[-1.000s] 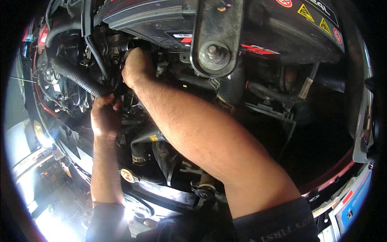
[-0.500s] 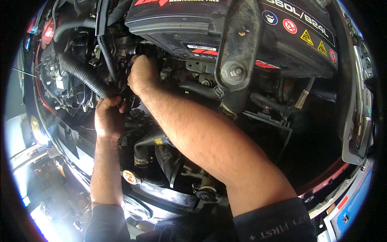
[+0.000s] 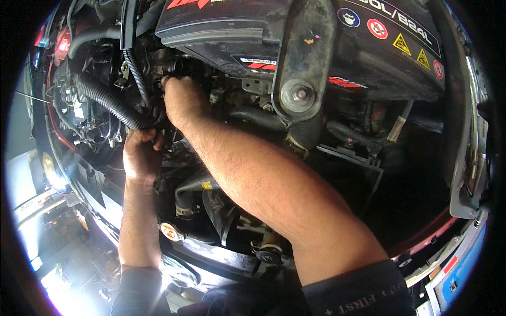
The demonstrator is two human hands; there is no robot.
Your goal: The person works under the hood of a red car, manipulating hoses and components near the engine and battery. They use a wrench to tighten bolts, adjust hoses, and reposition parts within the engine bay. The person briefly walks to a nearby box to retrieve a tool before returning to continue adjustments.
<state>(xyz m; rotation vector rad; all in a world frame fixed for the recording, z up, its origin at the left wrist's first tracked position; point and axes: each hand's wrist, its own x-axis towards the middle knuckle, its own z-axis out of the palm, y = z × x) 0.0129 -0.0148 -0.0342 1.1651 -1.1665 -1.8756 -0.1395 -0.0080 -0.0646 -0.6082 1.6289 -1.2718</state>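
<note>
I look down into a car's engine bay. My right hand (image 3: 182,100) reaches deep toward a dark round fitting (image 3: 173,66) below the battery, its fingertips curled on it and partly hidden. My left hand (image 3: 139,155) is closed around the lower end of a black corrugated hose (image 3: 108,102), which runs up to the left. What the right fingers hold is hidden among the engine parts.
A black battery (image 3: 327,31) with warning stickers fills the top, crossed by a black hold-down bracket (image 3: 303,68). Smooth rubber hoses (image 3: 195,187) and a round cap (image 3: 169,231) sit below my arms. Bright ground shows at lower left; the bumper edge (image 3: 464,247) curves at right.
The view has shifted, so the hands and battery sit lower in the picture. Both hands stay on the same spots, the left on the corrugated hose, the right at the fitting.
</note>
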